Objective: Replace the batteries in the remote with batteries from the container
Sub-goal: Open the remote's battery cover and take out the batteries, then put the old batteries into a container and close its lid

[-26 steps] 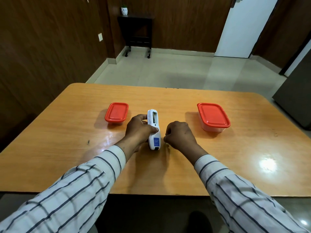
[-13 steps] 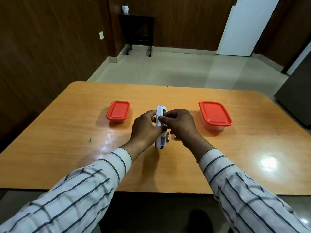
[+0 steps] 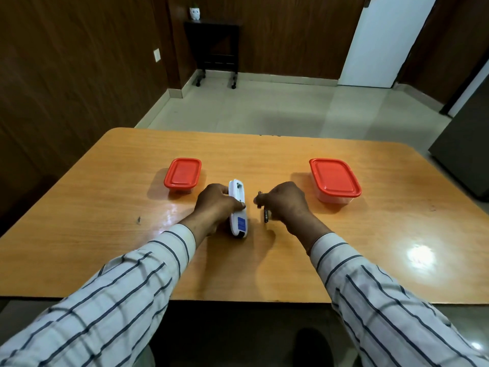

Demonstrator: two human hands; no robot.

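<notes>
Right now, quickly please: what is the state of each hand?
Left hand: closed, holding the white remote.
Right hand: closed, pinching a small battery.

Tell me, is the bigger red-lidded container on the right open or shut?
Shut: the red lid sits flat on the clear container, covering its whole top.

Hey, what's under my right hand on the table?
One battery lies on the table, partly below the right hand. A second battery shows only its tip, poking from the pinching fingers; the rest is covered.
</notes>
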